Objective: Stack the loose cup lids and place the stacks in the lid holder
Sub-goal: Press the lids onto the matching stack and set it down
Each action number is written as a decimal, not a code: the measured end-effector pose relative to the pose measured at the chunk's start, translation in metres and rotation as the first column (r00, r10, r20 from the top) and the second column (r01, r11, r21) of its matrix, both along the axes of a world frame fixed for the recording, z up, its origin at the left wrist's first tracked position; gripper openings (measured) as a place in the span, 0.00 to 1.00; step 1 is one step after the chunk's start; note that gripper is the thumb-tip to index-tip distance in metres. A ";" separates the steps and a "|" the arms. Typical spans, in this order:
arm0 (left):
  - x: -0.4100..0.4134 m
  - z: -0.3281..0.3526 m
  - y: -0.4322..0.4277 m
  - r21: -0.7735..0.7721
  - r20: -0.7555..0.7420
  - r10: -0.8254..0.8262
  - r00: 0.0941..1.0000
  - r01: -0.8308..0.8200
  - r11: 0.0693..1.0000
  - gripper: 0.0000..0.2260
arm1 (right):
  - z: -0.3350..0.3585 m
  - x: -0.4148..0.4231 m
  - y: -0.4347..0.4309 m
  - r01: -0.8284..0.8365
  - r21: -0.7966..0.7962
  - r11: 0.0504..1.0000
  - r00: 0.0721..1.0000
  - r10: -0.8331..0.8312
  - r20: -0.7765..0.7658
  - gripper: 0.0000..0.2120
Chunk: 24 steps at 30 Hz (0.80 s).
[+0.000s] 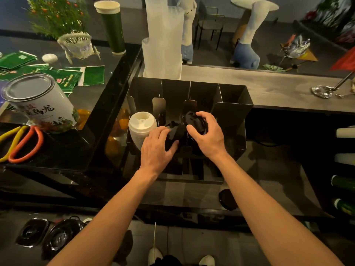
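Observation:
A black metal lid holder with several slots stands on the dark counter. A stack of white lids lies in its leftmost slot. In the middle slots lie black lids. My right hand grips a black lid or small stack of them from above in the third slot. My left hand holds another black lid beside it, thumb underneath. One more black lid lies loose on the counter in front of the holder, to the right.
Tall stacks of clear cups rise behind the holder. A tea tin, green packets, a green cup sleeve and pliers sit on the raised shelf at left. Black trays lie low at left.

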<state>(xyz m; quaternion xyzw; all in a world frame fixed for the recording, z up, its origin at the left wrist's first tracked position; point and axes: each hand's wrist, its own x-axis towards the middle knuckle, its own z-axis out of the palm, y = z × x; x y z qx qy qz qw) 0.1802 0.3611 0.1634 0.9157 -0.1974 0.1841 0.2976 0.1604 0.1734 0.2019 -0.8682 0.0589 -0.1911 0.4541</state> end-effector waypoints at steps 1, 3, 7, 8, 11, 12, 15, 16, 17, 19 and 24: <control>0.000 -0.001 0.000 0.012 0.009 -0.002 1.000 0.002 1.000 0.20 | -0.001 -0.002 -0.004 -0.008 0.019 1.000 1.000 0.009 -0.025 0.22; 0.000 -0.003 -0.001 0.019 0.012 0.013 1.000 -0.013 1.000 0.19 | -0.001 -0.004 -0.008 -0.040 0.012 0.999 0.997 0.041 -0.060 0.21; -0.002 -0.005 -0.005 0.022 0.008 0.033 0.999 -0.033 0.999 0.18 | -0.004 -0.008 -0.009 -0.029 -0.033 0.999 0.999 0.029 -0.025 0.21; -0.002 -0.005 -0.006 0.022 0.001 0.027 1.000 -0.027 0.999 0.19 | -0.006 -0.009 -0.010 -0.024 -0.051 0.998 1.000 0.023 -0.020 0.21; 0.000 -0.004 -0.005 0.048 -0.008 0.012 1.000 -0.012 0.999 0.20 | -0.007 -0.011 -0.011 -0.034 -0.097 0.995 0.999 0.033 -0.019 0.23; 0.000 -0.003 -0.004 0.054 0.000 0.007 1.000 -0.007 0.999 0.20 | -0.006 -0.011 -0.011 -0.040 -0.100 0.994 0.999 0.038 -0.018 0.23; -0.001 -0.001 0.001 0.042 0.040 -0.021 0.999 0.020 0.999 0.18 | -0.004 -0.009 -0.007 -0.053 -0.139 0.989 0.999 0.051 -0.016 0.24; -0.002 -0.002 0.003 0.025 0.044 -0.028 0.999 0.027 0.999 0.19 | -0.003 -0.008 -0.004 -0.071 -0.164 0.984 0.997 0.070 -0.013 0.25; -0.003 -0.003 0.005 0.000 0.042 -0.029 0.999 0.029 1.000 0.21 | -0.003 -0.007 -0.001 -0.098 -0.196 0.976 0.995 0.099 -0.004 0.26; -0.005 -0.006 0.007 -0.080 0.026 -0.035 0.999 0.037 0.996 0.26 | -0.002 -0.003 0.008 -0.162 -0.278 0.947 0.985 0.171 0.010 0.27; -0.008 -0.015 0.016 -0.206 -0.010 -0.083 0.996 0.079 0.975 0.34 | 0.000 0.022 0.030 -0.373 -0.536 0.757 0.927 0.276 -0.254 0.35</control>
